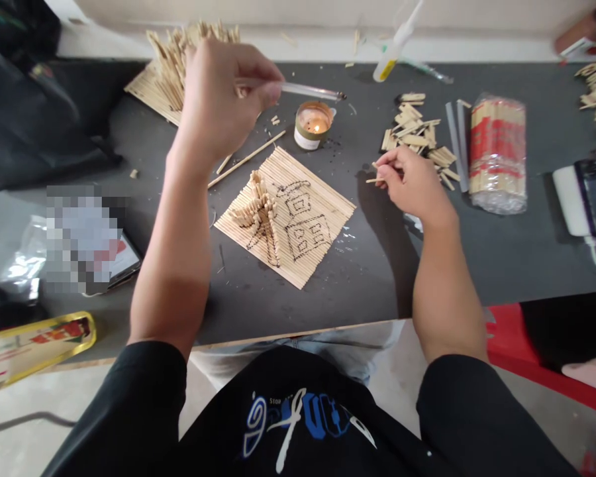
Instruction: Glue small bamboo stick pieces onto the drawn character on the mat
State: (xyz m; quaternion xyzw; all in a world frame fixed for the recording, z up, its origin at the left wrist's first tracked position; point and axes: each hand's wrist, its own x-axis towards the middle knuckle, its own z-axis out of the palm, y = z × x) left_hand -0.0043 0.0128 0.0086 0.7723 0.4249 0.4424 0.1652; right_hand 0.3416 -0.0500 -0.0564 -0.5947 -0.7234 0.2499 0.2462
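Observation:
A translucent glue stick (312, 90) with a darkened tip is pinched in my left hand (223, 89). That tip hangs above and just behind a lit candle (308, 138) in a small tin. Short wooden stick pieces (375, 180) stick out from the fingertips of my right hand (410, 182), which is in front of a pile of cut sticks (410, 126). Between my arms lies a square mat of joined sticks (335, 199) with dark drawn outlines. Short sticks stand upright along the outlines on its left part.
Behind my left hand is another stick mat (151, 96) bearing many upright sticks. A wrapped bundle of sticks (497, 152) and two more glue sticks (455, 142) lie at right. A glue bottle (395, 50) stands at the back. A phone (104, 245) lies left, near a black bag (44, 112).

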